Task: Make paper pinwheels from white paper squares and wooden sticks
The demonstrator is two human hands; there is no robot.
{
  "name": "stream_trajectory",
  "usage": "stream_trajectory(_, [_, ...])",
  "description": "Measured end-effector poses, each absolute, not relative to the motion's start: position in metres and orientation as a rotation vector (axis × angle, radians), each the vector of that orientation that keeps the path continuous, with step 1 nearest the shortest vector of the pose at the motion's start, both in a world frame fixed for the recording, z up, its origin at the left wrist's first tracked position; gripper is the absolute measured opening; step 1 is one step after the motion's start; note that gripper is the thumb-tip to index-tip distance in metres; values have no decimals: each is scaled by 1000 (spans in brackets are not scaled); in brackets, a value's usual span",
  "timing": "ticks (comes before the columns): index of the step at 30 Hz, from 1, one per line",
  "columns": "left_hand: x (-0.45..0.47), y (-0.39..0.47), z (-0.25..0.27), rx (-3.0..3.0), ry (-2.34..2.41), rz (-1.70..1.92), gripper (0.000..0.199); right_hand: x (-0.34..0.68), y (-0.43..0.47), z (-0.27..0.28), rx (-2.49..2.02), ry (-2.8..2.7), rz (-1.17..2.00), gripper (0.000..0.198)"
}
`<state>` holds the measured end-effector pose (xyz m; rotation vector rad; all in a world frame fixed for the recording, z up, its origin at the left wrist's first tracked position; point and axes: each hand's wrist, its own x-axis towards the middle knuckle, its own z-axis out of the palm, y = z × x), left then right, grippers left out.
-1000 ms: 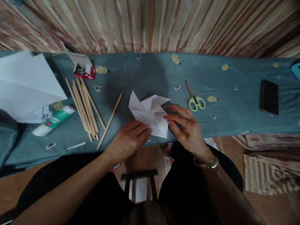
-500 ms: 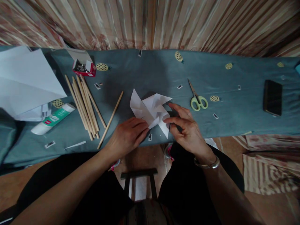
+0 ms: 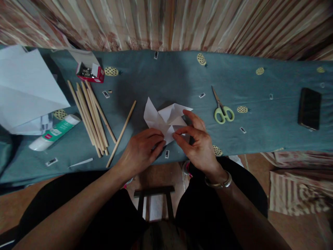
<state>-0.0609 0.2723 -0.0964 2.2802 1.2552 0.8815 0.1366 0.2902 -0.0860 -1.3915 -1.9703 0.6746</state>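
A white paper pinwheel [image 3: 153, 114] lies on the blue-green cloth in front of me, its blades folded toward the middle. My left hand [image 3: 143, 146] pinches its near left edge between thumb and fingers. On the near right side, my right hand [image 3: 196, 142] has thumb and index finger closed on a paper blade, with another finger extended over the upper right blade. Parts of the near blades are hidden by my fingers. Left of the pinwheel lies a single wooden stick [image 3: 121, 134], apart from my left hand.
Several wooden sticks [image 3: 91, 119] lie bundled at left, below a red box [image 3: 91, 73] of small metal pieces. Beside them are a glue tube [image 3: 55, 132] and white paper sheets [image 3: 28, 83]. Green-handled scissors [image 3: 221, 109] and a black phone [image 3: 309, 108] lie at right.
My right hand has moved left, and its thumb and index finger have closed on the near right blade, bringing it toward the middle. My left hand stays at the near left edge.
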Motion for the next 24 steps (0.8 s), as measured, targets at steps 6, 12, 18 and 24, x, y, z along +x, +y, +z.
stream_trajectory(6, [-62,269,-94,2251,1297,880,16,130,289,-89,-1431,-1982,600,8])
stream_trajectory(12, [-63,264,-93,2348,1243,802,27,127,288,-93,-1459,-2000,549,10])
stream_trajectory(18, [-63,264,-99,2343,1239,846,18,124,289,-95,-1470,-1981,524,10])
stream_trajectory(24, [-62,265,-98,2351,1257,818,15,124,289,-94,-1490,-1970,527,10])
